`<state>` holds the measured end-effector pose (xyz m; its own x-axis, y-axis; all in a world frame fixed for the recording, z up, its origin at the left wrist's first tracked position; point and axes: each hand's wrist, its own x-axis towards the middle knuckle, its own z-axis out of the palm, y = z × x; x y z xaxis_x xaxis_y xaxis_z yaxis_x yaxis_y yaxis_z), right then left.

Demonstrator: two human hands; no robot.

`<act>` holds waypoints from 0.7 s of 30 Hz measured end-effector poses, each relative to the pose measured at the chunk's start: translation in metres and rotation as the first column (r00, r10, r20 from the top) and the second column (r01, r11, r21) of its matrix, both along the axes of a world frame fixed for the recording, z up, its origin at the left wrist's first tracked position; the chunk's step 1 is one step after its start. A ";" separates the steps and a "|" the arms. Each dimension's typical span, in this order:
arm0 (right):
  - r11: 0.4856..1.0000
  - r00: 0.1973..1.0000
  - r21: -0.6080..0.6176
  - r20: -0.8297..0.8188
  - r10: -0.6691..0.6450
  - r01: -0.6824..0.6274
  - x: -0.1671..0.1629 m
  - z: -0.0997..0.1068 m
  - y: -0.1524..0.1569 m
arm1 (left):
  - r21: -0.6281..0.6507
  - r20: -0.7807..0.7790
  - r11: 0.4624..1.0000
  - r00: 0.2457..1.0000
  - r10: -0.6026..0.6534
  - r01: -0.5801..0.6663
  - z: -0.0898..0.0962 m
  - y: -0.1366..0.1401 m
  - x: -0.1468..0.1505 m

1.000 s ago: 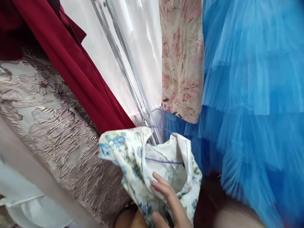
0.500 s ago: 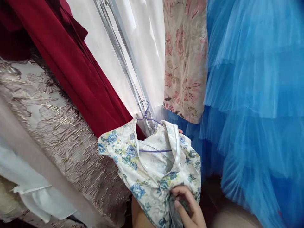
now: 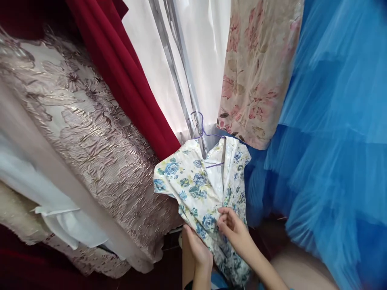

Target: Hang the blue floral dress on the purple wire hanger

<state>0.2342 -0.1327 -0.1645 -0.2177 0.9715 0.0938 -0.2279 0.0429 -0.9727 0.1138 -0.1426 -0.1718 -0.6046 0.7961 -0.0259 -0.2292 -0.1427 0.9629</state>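
Note:
A white dress (image 3: 196,183) with blue flowers, cap sleeves and a V neck hangs from a purple wire hanger (image 3: 203,125). My right hand (image 3: 234,229) pinches the cloth at the front, below the neckline, with thumb and fingers together. Along the dress's left side lies my left hand (image 3: 199,249), palm against the cloth and thumb stretched out. Its other fingers are partly hidden behind the fabric. The hanger's hook is at a grey metal stand (image 3: 178,64). The lower part of the dress is bunched near my forearms.
To the left hang a dark red garment (image 3: 121,76) and a shiny pinkish embossed one (image 3: 117,173). A white cloth (image 3: 208,48) is behind the stand. On the right are a beige floral garment (image 3: 256,80) and a tiered blue tulle skirt (image 3: 338,133).
My left hand has come into view at the dress's left side; earlier only a fingertip showed by the right shoulder. The neckline has narrowed. The view has shifted, and my right hand still pinches the front.

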 end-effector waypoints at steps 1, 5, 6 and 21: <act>1.000 1.000 -0.009 0.006 -0.019 0.019 -0.003 -0.003 0.001 | 0.017 0.033 1.000 0.999 -0.013 0.012 -0.002 -0.004 -0.001; 0.987 0.988 -0.055 0.004 -0.152 0.152 -0.006 -0.017 0.005 | 0.004 0.088 0.994 0.990 -0.106 0.106 -0.006 -0.016 -0.003; 0.983 0.985 -0.059 0.003 -0.175 0.175 -0.005 -0.020 0.006 | -0.017 0.090 0.994 0.990 -0.105 0.107 -0.007 -0.017 -0.002; 0.983 0.986 -0.071 -0.014 -0.169 0.167 0.009 0.004 0.003 | 0.048 -0.028 0.999 0.999 0.023 -0.022 0.001 -0.027 0.001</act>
